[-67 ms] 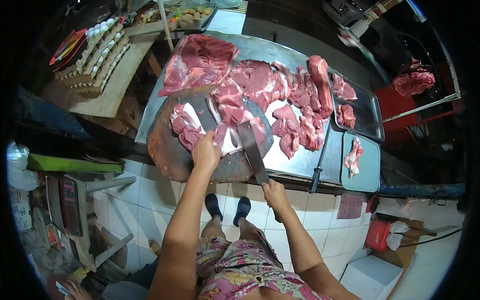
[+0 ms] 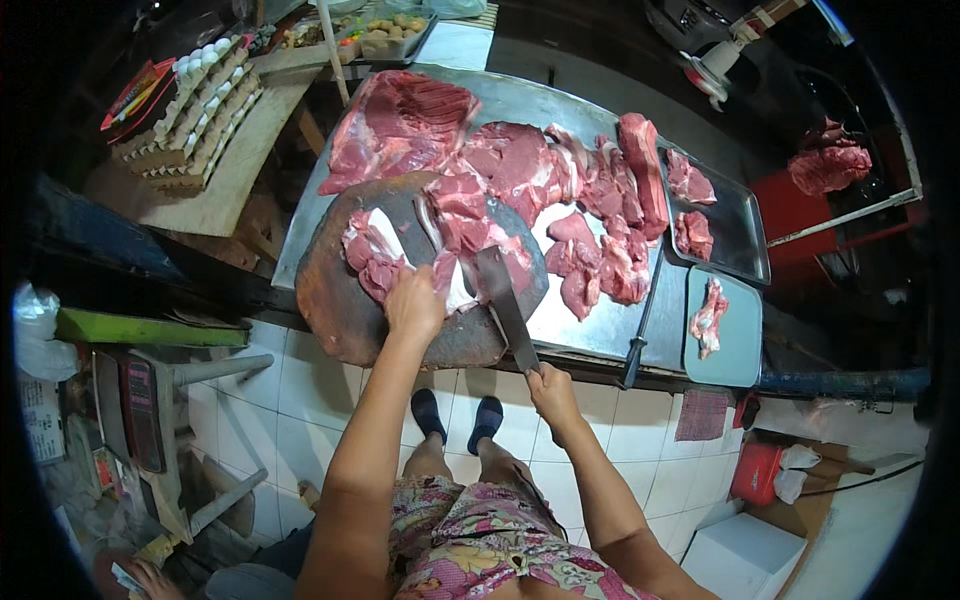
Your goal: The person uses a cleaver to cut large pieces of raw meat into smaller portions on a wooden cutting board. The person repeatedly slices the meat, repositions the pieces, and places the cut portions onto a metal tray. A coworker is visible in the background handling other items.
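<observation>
Pressing raw meat (image 2: 440,275) on the round chopping block (image 2: 340,310), left hand (image 2: 413,305) stays put, fingers flat; right hand (image 2: 548,385), fingers clamped on cleaver (image 2: 503,300), has barely moved.

Little has changed in this instant. The right hand (image 2: 553,391) has drawn back a touch toward the body, and the cleaver (image 2: 503,300) in its grip has come with it, its blade now lying slightly lower across the meat (image 2: 455,285). The left hand (image 2: 414,306) has pressed a shade further onto the meat beside the blade.
</observation>
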Demonstrator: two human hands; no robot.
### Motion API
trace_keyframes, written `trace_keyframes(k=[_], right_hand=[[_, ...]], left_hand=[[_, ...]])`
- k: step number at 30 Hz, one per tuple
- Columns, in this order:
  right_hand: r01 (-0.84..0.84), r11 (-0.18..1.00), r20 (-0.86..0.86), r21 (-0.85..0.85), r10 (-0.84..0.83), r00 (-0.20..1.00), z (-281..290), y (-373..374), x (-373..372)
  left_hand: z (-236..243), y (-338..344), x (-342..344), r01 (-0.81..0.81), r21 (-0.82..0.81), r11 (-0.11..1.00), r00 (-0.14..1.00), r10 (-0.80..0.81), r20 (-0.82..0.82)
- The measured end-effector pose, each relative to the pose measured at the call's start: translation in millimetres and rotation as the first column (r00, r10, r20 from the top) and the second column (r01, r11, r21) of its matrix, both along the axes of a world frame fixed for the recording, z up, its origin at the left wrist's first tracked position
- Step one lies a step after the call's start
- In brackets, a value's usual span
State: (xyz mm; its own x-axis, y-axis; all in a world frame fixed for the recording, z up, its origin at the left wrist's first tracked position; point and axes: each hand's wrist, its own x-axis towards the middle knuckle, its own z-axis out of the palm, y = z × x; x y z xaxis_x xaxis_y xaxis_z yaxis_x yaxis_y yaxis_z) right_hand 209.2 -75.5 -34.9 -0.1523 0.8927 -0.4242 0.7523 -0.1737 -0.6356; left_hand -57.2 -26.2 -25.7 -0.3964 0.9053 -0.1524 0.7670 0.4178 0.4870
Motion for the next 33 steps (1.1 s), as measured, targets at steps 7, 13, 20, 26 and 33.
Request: trace_keyframes(k=[7,13,20,26,33], right_hand=[[0.286,0.855,-0.718,0.433,0.135,0.683,162.2,60.2,-88.6],[0.406,0.530,-0.615,0.745,0.309,0.725,183.1,111.3,-143.5],[-0.089,0.956,0.063,0.278,0.074,0.995,-10.7,105.1,-133.0],[0.052,0.986,-0.366,-0.156,-0.106,0.924,1.3,139.3,-86.2],[0.039,0.957,-0.076,0.286,-0.017,0.997,5.4,137.9,-89.3]], left_hand=[[-26.4,43.5,-10.3,-0.228,0.251,0.941,0.813,0.042,0.581],[-47.3,32.0,-13.7,-0.254,0.313,0.915,0.809,0.024,0.587],[-37.5,80.8,8.3,-0.193,0.468,0.862,0.971,0.101,0.216],[-58.9,83.2,-23.4,-0.295,0.349,0.889,0.891,0.124,0.437],[-65.5,73.4,-9.5,-0.436,0.507,0.744,0.783,0.035,0.621]])
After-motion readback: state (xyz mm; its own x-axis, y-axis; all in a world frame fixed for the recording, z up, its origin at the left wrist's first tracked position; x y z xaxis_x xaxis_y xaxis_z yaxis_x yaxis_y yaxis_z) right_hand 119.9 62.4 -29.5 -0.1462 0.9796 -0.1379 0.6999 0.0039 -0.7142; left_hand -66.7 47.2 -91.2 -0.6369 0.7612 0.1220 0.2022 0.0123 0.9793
